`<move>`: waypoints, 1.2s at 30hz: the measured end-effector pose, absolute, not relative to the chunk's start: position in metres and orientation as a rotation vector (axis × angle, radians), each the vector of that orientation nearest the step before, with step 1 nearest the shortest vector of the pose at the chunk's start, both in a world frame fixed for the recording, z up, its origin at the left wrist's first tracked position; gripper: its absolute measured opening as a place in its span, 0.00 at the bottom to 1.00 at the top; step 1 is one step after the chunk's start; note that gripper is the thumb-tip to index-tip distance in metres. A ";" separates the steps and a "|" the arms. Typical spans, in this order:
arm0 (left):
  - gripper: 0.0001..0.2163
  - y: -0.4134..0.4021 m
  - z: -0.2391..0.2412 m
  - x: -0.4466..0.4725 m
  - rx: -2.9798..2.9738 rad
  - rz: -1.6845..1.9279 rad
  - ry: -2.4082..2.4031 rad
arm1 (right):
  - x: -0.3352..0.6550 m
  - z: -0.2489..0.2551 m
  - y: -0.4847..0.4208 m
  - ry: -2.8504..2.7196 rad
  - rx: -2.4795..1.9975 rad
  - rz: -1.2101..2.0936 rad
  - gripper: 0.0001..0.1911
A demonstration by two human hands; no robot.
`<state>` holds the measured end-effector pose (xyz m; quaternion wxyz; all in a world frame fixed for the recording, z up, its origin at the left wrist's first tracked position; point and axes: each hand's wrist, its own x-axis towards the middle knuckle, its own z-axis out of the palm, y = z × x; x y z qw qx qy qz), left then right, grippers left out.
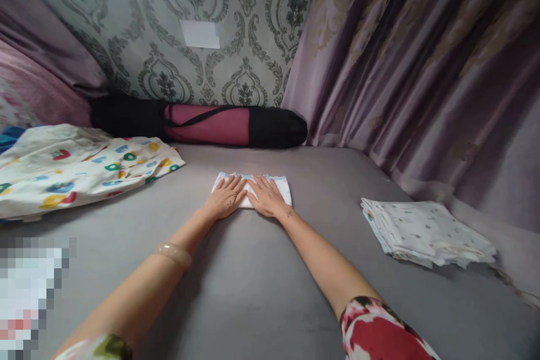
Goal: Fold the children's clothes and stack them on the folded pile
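Note:
A small folded white cloth [286, 190] with a pale blue edge lies flat on the grey bed sheet [261, 281]. My left hand [228, 196] rests palm down on its left half, fingers stretched out. Beside it my right hand [265, 194] presses flat on the right half, fingers spread. The two thumbs almost meet over the middle of the cloth. Both hands cover much of its surface, so whatever pattern lies under them is hidden.
A stack of folded patterned cloths [426, 230] lies at the right. On the left is a spread-out colourful printed cloth [105, 166]. A long black and maroon bag [206, 124] lies along the wall. Purple curtains [405, 67] hang at the right.

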<state>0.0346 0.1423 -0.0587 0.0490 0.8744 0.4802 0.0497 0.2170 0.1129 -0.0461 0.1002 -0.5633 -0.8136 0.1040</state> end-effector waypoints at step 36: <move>0.25 0.146 -0.066 0.042 2.677 0.205 1.520 | 0.205 -0.053 0.116 -2.348 -1.592 0.267 0.29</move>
